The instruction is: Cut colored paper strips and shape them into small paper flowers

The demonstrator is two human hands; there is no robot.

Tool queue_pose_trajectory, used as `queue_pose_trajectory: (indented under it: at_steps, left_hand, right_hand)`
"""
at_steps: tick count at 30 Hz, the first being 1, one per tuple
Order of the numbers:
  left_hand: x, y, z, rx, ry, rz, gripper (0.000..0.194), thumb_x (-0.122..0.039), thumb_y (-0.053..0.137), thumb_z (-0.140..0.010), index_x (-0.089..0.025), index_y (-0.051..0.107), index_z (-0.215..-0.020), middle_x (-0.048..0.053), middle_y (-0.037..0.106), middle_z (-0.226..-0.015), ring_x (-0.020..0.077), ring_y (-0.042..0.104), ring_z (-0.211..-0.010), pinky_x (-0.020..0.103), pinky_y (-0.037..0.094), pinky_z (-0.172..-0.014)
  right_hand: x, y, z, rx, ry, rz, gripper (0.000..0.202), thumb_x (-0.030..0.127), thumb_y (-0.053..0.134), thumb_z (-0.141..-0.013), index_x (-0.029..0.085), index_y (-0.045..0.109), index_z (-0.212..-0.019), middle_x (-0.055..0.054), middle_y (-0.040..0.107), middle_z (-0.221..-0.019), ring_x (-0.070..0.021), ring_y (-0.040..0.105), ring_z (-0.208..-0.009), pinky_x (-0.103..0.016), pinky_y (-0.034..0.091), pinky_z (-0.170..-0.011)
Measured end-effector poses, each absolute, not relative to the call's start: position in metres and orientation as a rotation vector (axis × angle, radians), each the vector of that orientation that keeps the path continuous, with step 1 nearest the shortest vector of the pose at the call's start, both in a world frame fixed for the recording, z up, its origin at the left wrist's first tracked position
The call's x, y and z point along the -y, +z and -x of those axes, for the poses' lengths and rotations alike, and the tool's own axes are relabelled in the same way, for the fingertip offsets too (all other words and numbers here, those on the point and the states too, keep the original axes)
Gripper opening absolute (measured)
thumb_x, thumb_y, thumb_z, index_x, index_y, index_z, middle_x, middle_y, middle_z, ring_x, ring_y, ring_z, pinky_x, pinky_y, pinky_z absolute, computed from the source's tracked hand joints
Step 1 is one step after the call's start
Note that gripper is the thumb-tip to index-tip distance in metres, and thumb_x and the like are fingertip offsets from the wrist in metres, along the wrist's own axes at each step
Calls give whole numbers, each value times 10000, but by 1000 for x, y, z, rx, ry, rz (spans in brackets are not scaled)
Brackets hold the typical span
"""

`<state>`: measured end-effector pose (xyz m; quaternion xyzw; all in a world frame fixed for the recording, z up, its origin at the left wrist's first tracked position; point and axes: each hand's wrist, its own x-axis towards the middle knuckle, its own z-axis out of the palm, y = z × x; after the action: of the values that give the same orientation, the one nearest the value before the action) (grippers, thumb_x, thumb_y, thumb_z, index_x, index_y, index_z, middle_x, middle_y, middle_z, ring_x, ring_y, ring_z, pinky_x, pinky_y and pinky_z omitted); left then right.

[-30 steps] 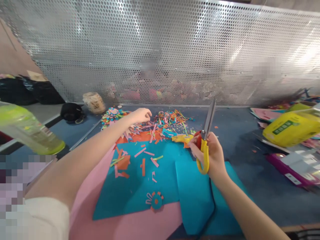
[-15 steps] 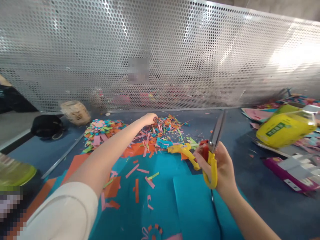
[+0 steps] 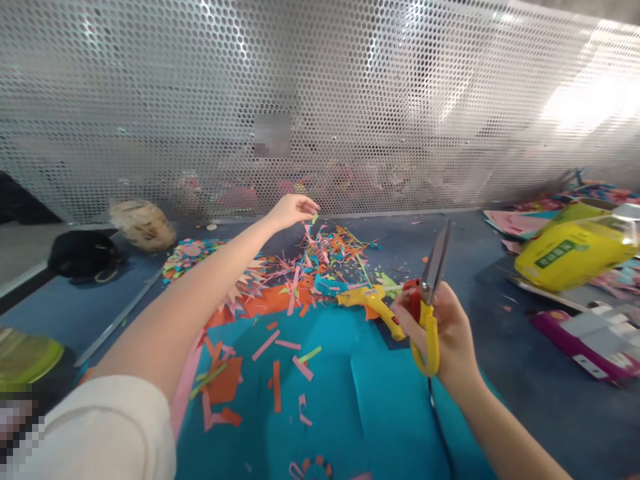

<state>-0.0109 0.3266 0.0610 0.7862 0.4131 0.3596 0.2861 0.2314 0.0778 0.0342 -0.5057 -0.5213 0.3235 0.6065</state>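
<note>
My right hand (image 3: 453, 330) grips a pair of scissors (image 3: 430, 320) with yellow and red handles, blades pointing up. My left hand (image 3: 294, 211) is raised over a heap of cut paper scraps (image 3: 335, 247), fingers bent together. A small green paper strip (image 3: 315, 219) shows at its fingertips, with pink bits just below; the grip is partly hidden. To the left, partly behind my left forearm, lie round layered paper flowers (image 3: 193, 251). A yellow glue gun (image 3: 373, 297) rests between the heap and my right hand.
Blue-green paper sheets (image 3: 320, 400) with loose strips cover the near table. A perforated metal panel (image 3: 320, 80) stands behind. At right are a yellow container (image 3: 565, 257) and a purple-and-white box (image 3: 585, 340); at left, a black pouch (image 3: 83, 255), a metal ruler (image 3: 120, 320) and a wrapped bundle (image 3: 143, 225).
My left hand has lifted from the scrap heap, with bits of paper now at its fingertips. My right hand still holds the scissors in about the same place. The view has shifted slightly.
</note>
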Motion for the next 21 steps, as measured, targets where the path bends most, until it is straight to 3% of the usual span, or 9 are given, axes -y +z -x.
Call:
queue_pose_trajectory:
  at_steps: [9, 21]
  left_hand:
    - [-320, 60, 17, -1023, 1049, -1918, 340, -204, 662, -654, -95, 638, -975, 131, 692, -939, 187, 659, -789, 313, 538, -680]
    - [-306, 69, 20, -1034, 992, -1824, 333, -389, 658, -692, -110, 647, -872, 134, 684, -914, 183, 661, -737, 251, 517, -549]
  right_hand:
    - [-79, 36, -230, 1221, 765, 1190, 373, 299, 745, -573, 235, 416, -737, 38, 578, -644, -152, 608, -571, -261, 493, -492]
    - [-83, 23, -236, 1257, 825, 1058, 339, 208, 727, -594, 236, 443, -776, 50, 586, -693, -127, 598, -591, -242, 493, -525]
